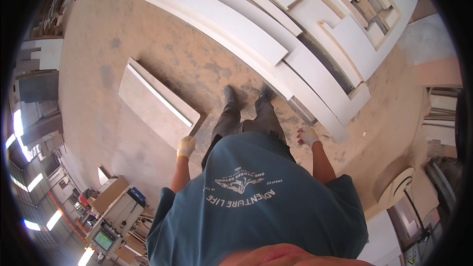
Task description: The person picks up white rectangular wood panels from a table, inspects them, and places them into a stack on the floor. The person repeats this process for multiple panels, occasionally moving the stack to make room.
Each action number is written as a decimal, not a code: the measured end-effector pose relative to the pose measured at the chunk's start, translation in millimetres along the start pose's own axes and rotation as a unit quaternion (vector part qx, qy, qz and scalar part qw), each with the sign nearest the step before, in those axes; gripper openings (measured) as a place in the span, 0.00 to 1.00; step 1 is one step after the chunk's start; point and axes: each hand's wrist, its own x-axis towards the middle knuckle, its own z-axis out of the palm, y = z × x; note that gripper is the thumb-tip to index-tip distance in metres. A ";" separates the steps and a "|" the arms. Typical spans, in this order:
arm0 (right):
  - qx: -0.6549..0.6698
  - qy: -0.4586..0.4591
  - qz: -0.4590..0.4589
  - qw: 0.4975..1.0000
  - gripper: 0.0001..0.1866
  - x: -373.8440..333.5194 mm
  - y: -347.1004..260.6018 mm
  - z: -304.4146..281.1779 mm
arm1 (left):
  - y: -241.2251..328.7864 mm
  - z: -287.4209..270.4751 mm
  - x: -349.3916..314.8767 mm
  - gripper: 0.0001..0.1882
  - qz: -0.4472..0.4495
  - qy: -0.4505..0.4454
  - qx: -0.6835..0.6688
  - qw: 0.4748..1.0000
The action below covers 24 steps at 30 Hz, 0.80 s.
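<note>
My left hand (pixel 185 147), in a pale glove, hangs beside my left thigh, its fingers turned down out of sight. In the picture it lies close to the near end of a light brown board (pixel 148 106), but contact is not visible. A narrow white strip (pixel 160 95) runs lengthwise on that board. On the other side, my right hand (pixel 308 136) hangs beside my thigh in a pale glove with bare fingertips. Its fingers are loosely bent and apart, with nothing between them. Long white panels (pixel 217 17) lie stacked in front of my feet.
A panel with cut-out openings (pixel 362 51) lies on the far right of the stack. Dusty floor (pixel 106 44) stretches to the left. A control screen (pixel 103 240) stands at the lower left. More boards (pixel 441 118) are piled at the right, near a rounded wooden piece (pixel 396 187).
</note>
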 end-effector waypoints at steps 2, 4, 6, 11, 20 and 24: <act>-0.046 -0.043 0.027 0.998 0.19 -5.4 -7.8 -2.3 | -23.2 31.2 -8.3 0.21 -0.025 0.033 -0.005 0.999; -0.139 -0.071 0.047 0.987 0.21 -6.6 -16.9 -1.4 | -37.4 62.2 -17.1 0.19 -0.016 0.050 -0.044 0.998; -0.177 -0.104 0.024 0.978 0.23 -1.6 -27.1 2.0 | -42.1 91.3 -29.3 0.19 0.014 0.077 -0.101 0.992; -0.305 -0.128 -0.052 0.942 0.15 29.4 -60.7 20.2 | -47.1 143.0 -78.0 0.21 0.011 0.122 -0.227 0.966; -0.536 -0.151 -0.158 0.815 0.07 49.9 -130.9 142.7 | -169.7 329.0 -230.2 0.23 -0.149 0.217 -0.492 0.830; -0.657 -0.183 -0.212 0.699 0.10 25.0 -112.4 259.8 | -221.8 449.7 -326.5 0.24 -0.308 0.190 -0.572 0.736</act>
